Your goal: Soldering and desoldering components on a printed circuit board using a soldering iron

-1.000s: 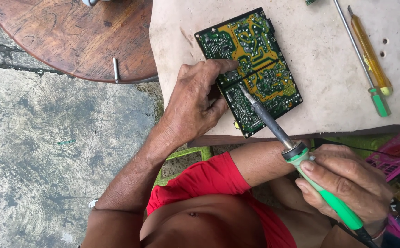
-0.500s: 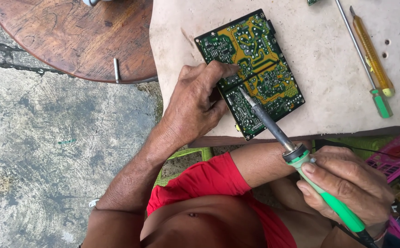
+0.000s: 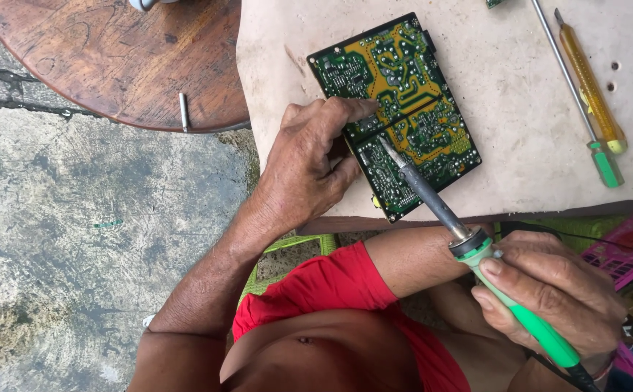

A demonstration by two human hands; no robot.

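Makeshift outdoor electronics repair spot: circuit board (image 3: 396,112), soldering iron (image 3: 476,254), screwdrivers (image 3: 592,87) on worn table (image 3: 520,152), concrete floor (image 3: 76,218).

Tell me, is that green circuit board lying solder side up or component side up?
Solder side up: the circuit board shows yellow-green traces and shiny solder joints, lying flat on the table.

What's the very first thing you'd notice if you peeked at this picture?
The green and yellow circuit board on the pale table, near its front edge. The left hand presses on its left side, while the right hand, low on the right, holds a green-handled soldering iron with its tip on the board. Two screwdrivers lie further right.
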